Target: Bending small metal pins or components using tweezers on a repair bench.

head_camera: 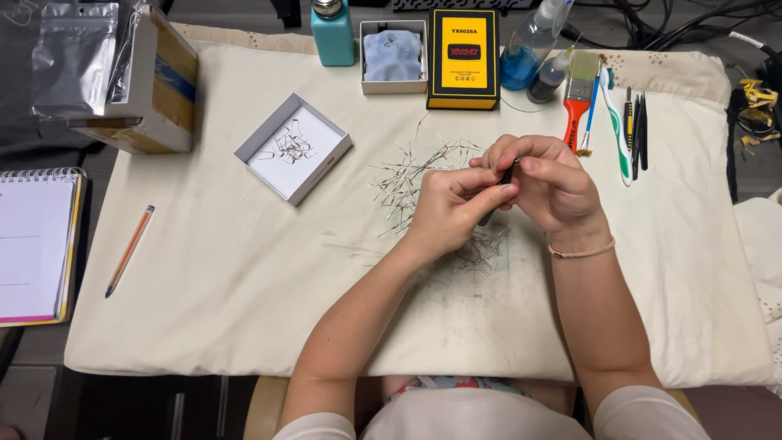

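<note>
Head view: both hands meet over centre of the counter (204, 269), which is covered by a cream cloth. Left hand (444, 208) and right hand (550, 183) touch at the fingertips; fingers of both are pinched around a thin dark tool (498, 189), tweezers-like, angled down toward the cloth. Exact grip on any wire part is too small to tell.

Loose pile of thin wire-leaded components (415, 179) lies scattered on the cloth just left of and under the hands, more strands below the wrists. Pink band on the right wrist.

Upper left of the hands: open white box (293, 147) with a few of the same components inside. Back row: teal dispenser bottle (332, 33), small white tray with blue cloth (393, 55), yellow-black case (463, 57), blue-liquid squeeze bottle (525, 49). Right of that: orange-handled brush (578, 102), green-white toothbrush (617, 122), dark tweezers (638, 130).

Far left: cardboard box (147, 90), spiral notebook (37, 244), orange pencil (129, 250) lying on the cloth, well apart from the hands.
</note>
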